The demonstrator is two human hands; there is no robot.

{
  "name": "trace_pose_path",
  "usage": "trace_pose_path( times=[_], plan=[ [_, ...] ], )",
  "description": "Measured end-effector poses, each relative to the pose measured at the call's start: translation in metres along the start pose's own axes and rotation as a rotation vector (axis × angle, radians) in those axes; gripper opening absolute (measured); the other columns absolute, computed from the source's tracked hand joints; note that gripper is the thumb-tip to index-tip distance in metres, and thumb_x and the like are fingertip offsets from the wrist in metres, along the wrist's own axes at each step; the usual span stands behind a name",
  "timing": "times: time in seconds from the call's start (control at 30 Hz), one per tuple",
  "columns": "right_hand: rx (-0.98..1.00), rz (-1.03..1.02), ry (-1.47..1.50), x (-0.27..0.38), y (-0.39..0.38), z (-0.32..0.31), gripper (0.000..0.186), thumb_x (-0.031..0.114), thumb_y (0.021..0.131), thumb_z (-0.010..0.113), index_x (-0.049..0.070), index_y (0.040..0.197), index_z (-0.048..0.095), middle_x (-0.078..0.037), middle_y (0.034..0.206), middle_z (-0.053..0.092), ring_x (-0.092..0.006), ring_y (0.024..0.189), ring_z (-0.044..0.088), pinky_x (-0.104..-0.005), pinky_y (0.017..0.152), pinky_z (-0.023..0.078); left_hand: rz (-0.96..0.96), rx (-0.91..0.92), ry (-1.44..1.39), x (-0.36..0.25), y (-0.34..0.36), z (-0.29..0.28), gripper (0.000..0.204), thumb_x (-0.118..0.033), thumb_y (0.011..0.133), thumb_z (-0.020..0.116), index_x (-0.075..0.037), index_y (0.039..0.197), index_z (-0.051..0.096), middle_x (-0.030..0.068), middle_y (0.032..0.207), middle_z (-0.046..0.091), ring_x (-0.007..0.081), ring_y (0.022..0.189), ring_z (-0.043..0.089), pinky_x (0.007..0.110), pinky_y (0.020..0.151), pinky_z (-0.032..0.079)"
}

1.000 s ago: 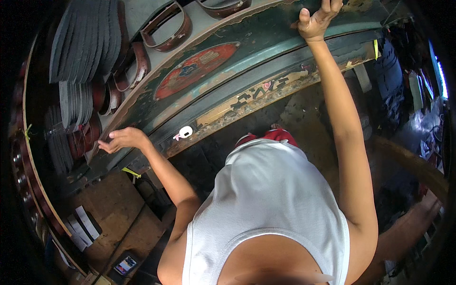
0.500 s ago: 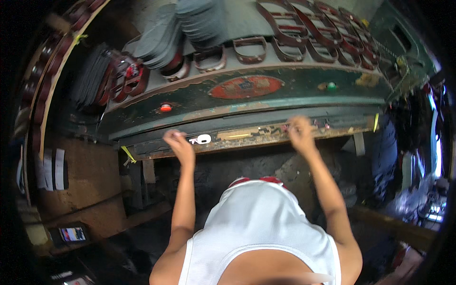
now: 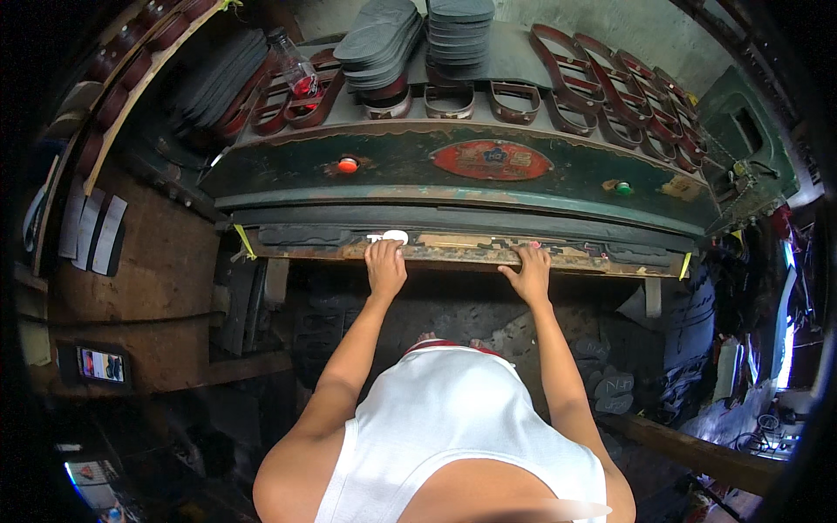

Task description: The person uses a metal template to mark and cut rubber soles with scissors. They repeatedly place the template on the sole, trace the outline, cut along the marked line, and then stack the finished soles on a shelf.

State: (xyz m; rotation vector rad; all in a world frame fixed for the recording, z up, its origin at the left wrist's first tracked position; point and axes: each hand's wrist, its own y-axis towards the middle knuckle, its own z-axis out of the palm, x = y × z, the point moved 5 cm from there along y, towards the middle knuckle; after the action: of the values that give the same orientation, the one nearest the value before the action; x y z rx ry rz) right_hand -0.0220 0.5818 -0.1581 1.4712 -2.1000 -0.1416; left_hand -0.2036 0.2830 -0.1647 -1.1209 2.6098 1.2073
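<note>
My left hand (image 3: 384, 269) rests on the front edge of a worn wooden board (image 3: 471, 255), fingers extended over it, beside a white oval piece (image 3: 397, 236). Farther right, my right hand (image 3: 529, 275) lies on the same edge with its thumb spread away from the fingers. A small pink piece (image 3: 534, 244) shows at its fingertips. Neither hand lifts anything. Dark sheet material (image 3: 314, 236) lies along the board, which sits below the beam of a green machine (image 3: 384, 161).
Stacked grey sole-shaped sheets (image 3: 379, 44) and brown sole-shaped cutting dies (image 3: 567, 70) stand on the machine top, near a glass bottle (image 3: 296, 70). Red (image 3: 348, 165) and green (image 3: 623, 187) buttons face me. A phone (image 3: 100, 364) lies at left. Yellow ties (image 3: 244, 241) mark the board's ends.
Both hands have come down onto the board's front edge, the left moving right and the right moving slightly left. My view has shifted, so the machine appears farther right.
</note>
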Motion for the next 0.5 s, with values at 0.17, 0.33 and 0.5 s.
trace_pose_path(
  times=[0.17,0.33,0.5],
  plan=[
    [0.002,0.008,-0.013,-0.001,0.001,0.004,0.059,0.041,0.074,0.086,0.011,0.121,0.069,-0.012,0.12,0.064,-0.0336,0.122,0.054,-0.0493,0.112,0.032,-0.045,0.017,-0.013,0.0,0.001,-0.002,0.021,-0.011,0.091,0.061,-0.008,0.111,0.066,0.0102,0.109,0.062,0.0313,0.113,0.056,0.048,0.109,0.035],
    [0.079,0.064,-0.076,-0.003,0.003,0.011,0.064,0.046,0.073,0.085,0.009,0.123,0.068,-0.018,0.125,0.063,-0.0369,0.128,0.052,-0.0526,0.114,0.031,-0.073,0.048,-0.044,0.005,0.004,-0.004,0.018,-0.018,0.097,0.057,-0.007,0.106,0.068,0.0122,0.107,0.063,0.0328,0.112,0.056,0.05,0.109,0.035],
    [0.164,0.088,-0.139,-0.013,0.01,0.02,0.072,0.053,0.074,0.084,0.007,0.127,0.066,-0.022,0.128,0.062,-0.0391,0.132,0.05,-0.0523,0.114,0.032,-0.119,0.112,-0.064,0.011,0.006,0.0,0.023,-0.023,0.098,0.058,-0.007,0.109,0.071,0.0119,0.113,0.066,0.0341,0.117,0.056,0.049,0.108,0.035]
  ],
)
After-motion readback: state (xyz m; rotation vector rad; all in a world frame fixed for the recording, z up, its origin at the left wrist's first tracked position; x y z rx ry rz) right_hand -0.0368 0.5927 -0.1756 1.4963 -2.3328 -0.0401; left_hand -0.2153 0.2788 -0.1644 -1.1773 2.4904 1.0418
